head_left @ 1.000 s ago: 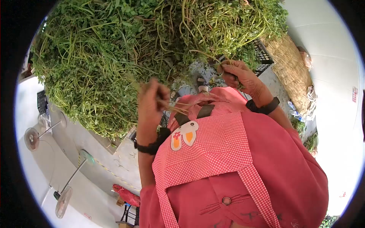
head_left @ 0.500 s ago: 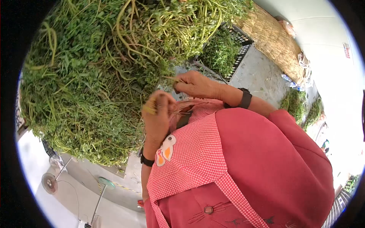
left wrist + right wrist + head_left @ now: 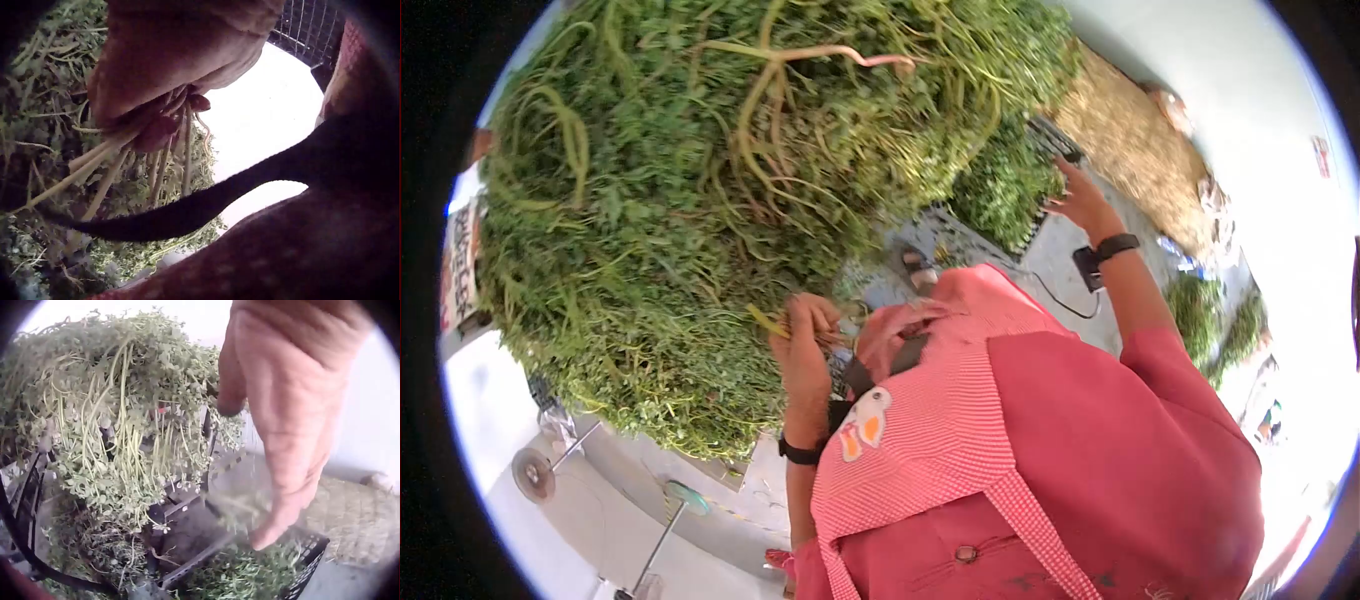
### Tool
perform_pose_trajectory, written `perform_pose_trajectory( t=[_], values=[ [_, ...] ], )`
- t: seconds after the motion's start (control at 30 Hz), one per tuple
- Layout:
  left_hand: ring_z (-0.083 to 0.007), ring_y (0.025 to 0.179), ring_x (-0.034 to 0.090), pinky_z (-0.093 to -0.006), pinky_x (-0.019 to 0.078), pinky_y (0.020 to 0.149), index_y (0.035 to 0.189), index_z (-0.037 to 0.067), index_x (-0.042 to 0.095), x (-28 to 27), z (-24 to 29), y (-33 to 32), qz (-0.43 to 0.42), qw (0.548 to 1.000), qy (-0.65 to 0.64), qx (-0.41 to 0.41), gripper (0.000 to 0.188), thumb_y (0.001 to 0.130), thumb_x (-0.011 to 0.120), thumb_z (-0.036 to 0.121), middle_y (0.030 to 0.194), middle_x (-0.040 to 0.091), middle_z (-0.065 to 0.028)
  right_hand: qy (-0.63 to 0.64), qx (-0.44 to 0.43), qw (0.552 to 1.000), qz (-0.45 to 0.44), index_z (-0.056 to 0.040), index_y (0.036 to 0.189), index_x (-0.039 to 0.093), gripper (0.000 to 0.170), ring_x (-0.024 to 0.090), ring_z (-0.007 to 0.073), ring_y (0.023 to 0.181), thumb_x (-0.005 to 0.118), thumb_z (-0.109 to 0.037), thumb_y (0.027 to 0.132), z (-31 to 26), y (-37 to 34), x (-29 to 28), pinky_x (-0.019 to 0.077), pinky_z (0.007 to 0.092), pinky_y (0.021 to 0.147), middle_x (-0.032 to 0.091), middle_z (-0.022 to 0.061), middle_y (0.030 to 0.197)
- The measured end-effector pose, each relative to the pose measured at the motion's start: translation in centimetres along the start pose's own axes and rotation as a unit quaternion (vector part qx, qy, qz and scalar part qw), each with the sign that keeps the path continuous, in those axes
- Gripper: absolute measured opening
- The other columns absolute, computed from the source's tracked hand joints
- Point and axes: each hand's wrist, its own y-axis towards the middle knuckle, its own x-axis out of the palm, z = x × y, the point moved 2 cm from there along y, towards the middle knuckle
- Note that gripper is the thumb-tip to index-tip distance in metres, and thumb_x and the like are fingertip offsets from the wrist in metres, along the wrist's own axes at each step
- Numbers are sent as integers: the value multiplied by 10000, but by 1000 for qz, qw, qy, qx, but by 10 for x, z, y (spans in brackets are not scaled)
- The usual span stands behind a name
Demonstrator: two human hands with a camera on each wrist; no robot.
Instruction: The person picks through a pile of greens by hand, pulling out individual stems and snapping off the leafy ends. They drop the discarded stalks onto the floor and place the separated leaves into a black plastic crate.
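My left hand (image 3: pixel 805 335) grips a small bunch of pale plant stems (image 3: pixel 109 169) beside the heap, close to the apron. In the left wrist view the stems run out below the curled fingers, with several ends hanging down. My right hand (image 3: pixel 1088 205) reaches out to the right over a black plastic crate (image 3: pixel 309 565) of loose greens (image 3: pixel 1005 190). Its fingers are spread, and in the right wrist view they point down. A blurred green sprig (image 3: pixel 244 509) shows just beside those fingertips, above the crate.
A large heap of leafy green plants (image 3: pixel 650 250) fills the left and front. A rolled straw mat (image 3: pixel 1130 130) lies beyond the crate, along the white wall. More greens (image 3: pixel 1195 315) lie on the floor at right. Fans (image 3: pixel 535 473) stand at lower left. A dark cable (image 3: pixel 1070 310) crosses the floor.
My right hand has moved from near the left hand, where it pinched a stem, out to the crate and its fingers have spread. The left hand keeps its stems near the apron.
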Motion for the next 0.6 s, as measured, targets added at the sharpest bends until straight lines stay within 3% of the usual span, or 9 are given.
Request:
perform_pose_trajectory(
  t=[0.07, 0.1, 0.17, 0.2, 0.27, 0.3, 0.37, 0.5, 0.6],
  values=[
    [-86, 540, 426, -233, 321, 491, 640, 41, 462, -6, -3, -6, 13, 998, 52, 19, 418, 972, 375, 280, 645, 516, -22, 152, 273, 929, 199, -77, 1359, 330, 632, 529, 289, 1015, 642, -164, 816, -50, -1, 2, 496, 401, 712, 529, 123, 1089],
    [-94, 548, 439, -236, 329, 495, 638, 35, 466, -9, -7, -9, 19, 994, 101, 25, 422, 972, 369, 274, 654, 533, -25, 152, 263, 933, 193, -77, 1359, 330, 632, 529, 289, 1015, 642, -164, 816, -52, 3, 5, 496, 401, 712, 529, 123, 1089],
    [-95, 556, 446, -234, 347, 509, 652, 26, 480, -31, -19, -17, 16, 981, 190, 22, 416, 969, 373, 273, 659, 548, -26, 104, 149, 964, 195, -48, 1099, 543, 309, 569, 207, 795, 565, -240, 857, -54, 11, 8, 495, 327, 643, 579, 73, 954],
    [-96, 563, 454, -232, 366, 523, 666, 17, 494, -41, -29, -21, 9, 961, 277, 9, 411, 966, 377, 272, 664, 563, -28, 135, 130, 969, 162, -38, 985, 554, 226, 548, 168, 696, 561, -226, 860, -60, 15, 13, 475, 299, 581, 566, 62, 833],
    [-92, 554, 454, -236, 379, 524, 692, 11, 514, -64, -59, -34, 47, 967, 249, 24, 388, 960, 394, 264, 657, 565, -29, 186, 104, 970, 117, -21, 781, 558, 202, 500, 123, 502, 550, -203, 867, -85, 15, 35, 433, 250, 464, 519, 39, 590],
    [-88, 545, 455, -240, 393, 525, 719, 4, 535, -74, -68, -44, 78, 971, 226, 30, 366, 953, 410, 256, 650, 568, -31, 161, 107, 975, 112, 38, 1018, 580, 253, 570, 151, 583, 553, -164, 867, -93, 16, 42, 486, 273, 493, 607, 85, 772],
    [-88, 521, 448, -245, 392, 508, 740, 3, 546, -84, -76, -66, 117, 976, 183, -17, 343, 947, 430, 251, 627, 559, -30, 117, 75, 985, 104, 29, 999, 597, 271, 583, 137, 600, 562, -205, 868, -131, 14, 70, 500, 268, 514, 624, 77, 787],
    [-85, 467, 445, -258, 378, 449, 779, 7, 564, -115, -128, -110, 219, 959, 122, -133, 288, 935, 467, 230, 557, 523, -20, 89, -38, 995, -21, 16, 934, 616, 263, 579, 118, 610, 554, -234, 880, -215, 10, 124, 499, 250, 542, 613, 60, 771],
    [-73, 455, 445, -252, 365, 429, 753, 13, 568, -123, -122, -130, 250, 943, 149, -160, 291, 930, 478, 226, 522, 494, -4, 69, -117, 985, -109, 15, 994, 597, 285, 588, 115, 623, 553, -245, 887, -267, 8, 171, 499, 249, 549, 628, 81, 812]
  ],
)
